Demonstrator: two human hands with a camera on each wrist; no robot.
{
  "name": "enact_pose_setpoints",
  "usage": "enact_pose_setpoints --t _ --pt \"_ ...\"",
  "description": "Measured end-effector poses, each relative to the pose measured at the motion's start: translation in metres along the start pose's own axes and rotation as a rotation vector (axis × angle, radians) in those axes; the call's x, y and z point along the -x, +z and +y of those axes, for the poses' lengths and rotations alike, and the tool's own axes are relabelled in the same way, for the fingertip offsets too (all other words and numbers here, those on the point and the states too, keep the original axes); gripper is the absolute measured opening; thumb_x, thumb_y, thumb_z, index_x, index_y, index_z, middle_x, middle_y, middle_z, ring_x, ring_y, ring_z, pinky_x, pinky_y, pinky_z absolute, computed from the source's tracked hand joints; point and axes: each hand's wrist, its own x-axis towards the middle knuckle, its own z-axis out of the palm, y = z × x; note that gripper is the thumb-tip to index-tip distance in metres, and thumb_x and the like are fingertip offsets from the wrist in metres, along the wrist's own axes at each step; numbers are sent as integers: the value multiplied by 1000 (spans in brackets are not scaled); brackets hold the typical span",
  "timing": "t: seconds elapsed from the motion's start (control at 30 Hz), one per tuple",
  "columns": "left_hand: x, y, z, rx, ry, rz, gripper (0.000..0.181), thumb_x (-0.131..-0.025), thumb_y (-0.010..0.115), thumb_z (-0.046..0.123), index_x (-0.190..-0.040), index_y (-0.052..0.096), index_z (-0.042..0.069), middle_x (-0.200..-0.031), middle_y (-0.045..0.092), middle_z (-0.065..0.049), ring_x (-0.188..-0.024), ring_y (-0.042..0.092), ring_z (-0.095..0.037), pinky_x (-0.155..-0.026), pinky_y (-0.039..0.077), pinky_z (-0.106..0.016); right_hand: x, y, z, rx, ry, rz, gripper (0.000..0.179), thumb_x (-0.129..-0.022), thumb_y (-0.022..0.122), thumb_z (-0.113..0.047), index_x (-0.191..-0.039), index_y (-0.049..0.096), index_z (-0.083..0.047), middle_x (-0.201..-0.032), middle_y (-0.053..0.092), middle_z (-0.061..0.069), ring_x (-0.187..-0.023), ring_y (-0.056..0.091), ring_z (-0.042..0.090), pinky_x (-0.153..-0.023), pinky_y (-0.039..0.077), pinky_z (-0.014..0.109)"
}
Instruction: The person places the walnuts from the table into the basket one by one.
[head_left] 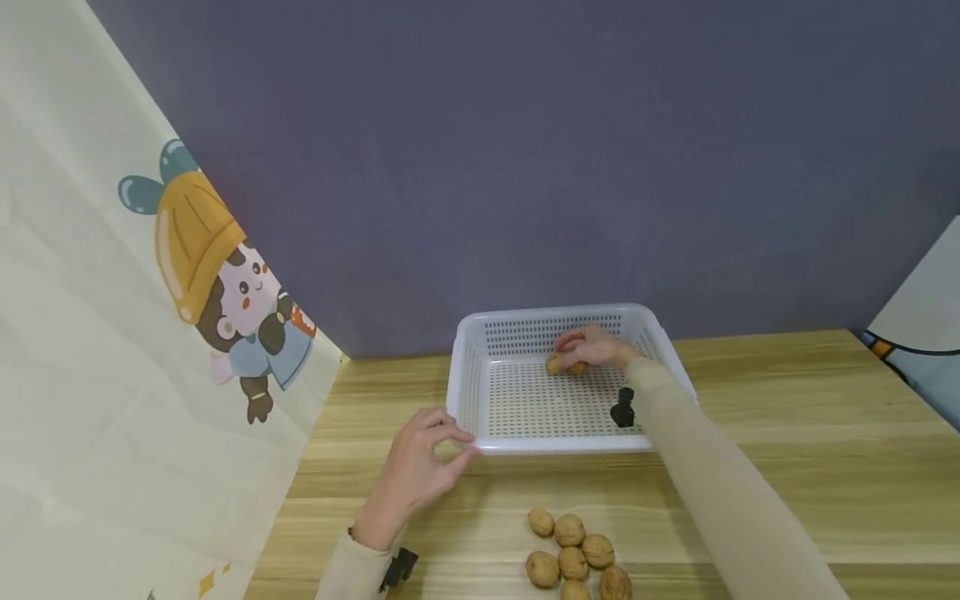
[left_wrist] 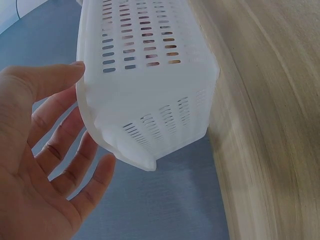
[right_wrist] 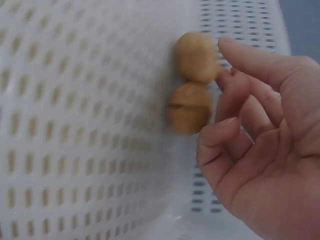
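Left hand (head_left: 420,462) pinches the near-left corner of the basket (head_left: 562,444); right hand (head_left: 592,346) is inside, fingers loosely curled beside two walnuts (right_wrist: 191,89), can't tell if touching. Wood table (head_left: 787,417), dark wall (head_left: 525,150), cartoon sheet (head_left: 90,333) on the left. Only the head view gets the other walnuts (head_left: 573,562) up front; right wrist cam shows one seam.

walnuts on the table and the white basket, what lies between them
Just a bare strip of wooden tabletop between the walnuts and the basket, in the head view.
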Motion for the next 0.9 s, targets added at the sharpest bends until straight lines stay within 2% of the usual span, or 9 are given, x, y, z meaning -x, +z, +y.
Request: enact_pose_setpoints --t 0.1,0.2,0.37,0.47,0.63,0.73,0.83,0.87,0.9 --pt "0 0 0 0 -2 -1 20 -72 96 14 -86 82 14 -91 73 5 -94 68 -14 -87 62 -35 4 -6 -8 -48 -33 -20 55 -99 74 -22 -149 58 -3 -151 61 21 -90 61 15 -66 46 31" --pt "1 0 0 -3 -3 2 20 -72 96 13 -86 82 14 -90 73 5 -94 68 -14 -87 62 -35 8 -12 -20 -63 -56 -45 55 -101 72 -18 -151 55 -3 -153 59 21 -84 61 20 -59 41 30" --pt "0 0 0 -9 17 1 20 -72 96 14 -86 82 14 -91 73 4 -94 69 -15 -86 62 -36 19 -21 -41 -4 -98 -85 55 -100 72 -20 -149 56 -1 -149 62 21 -85 64 25 -57 40 26" --pt "-1 0 0 -8 28 -6 20 -73 96 15 -87 81 14 -92 74 4 -95 69 -16 -87 62 -36 30 -26 -51 37 -116 -102 57 -100 74 -25 -149 56 -2 -149 63 20 -94 68 31 -61 44 27" --pt "-2 0 1 -3 19 -3 20 -73 96 15 -87 81 14 -92 73 4 -94 69 -16 -86 62 -36 53 -27 -64 81 -187 -91 53 -102 72 -26 -149 57 -5 -146 65 18 -98 71 26 -71 54 32" --pt "-2 -1 0 -9 10 -3 20 -73 96 15 -87 81 14 -91 72 5 -93 68 -15 -86 62 -35 70 -25 -69 104 -261 -63 50 -102 72 -25 -147 60 -7 -144 67 16 -112 71 27 -86 60 40" --pt "-1 -1 0 -9 9 -4 20 -73 96 15 -87 81 14 -91 72 5 -93 67 -14 -86 62 -34 91 -20 -68 79 -313 -50 49 -101 74 -25 -145 61 -8 -140 71 14 -124 69 31 -92 61 41" --pt "0 0 0 -6 9 -4 20 -73 96 15 -87 81 14 -91 72 5 -93 67 -14 -86 62 -34 97 -18 -67 56 -330 -56 50 -101 74 -25 -145 61 -6 -139 71 15 -123 70 32 -93 62 40" --pt "1 0 0 -6 10 -2 20 -72 96 15 -87 81 15 -91 72 5 -93 67 -14 -85 62 -34 103 -15 -65 26 -336 -65 50 -100 75 -24 -144 61 -6 -138 72 15 -119 72 31 -88 63 37"
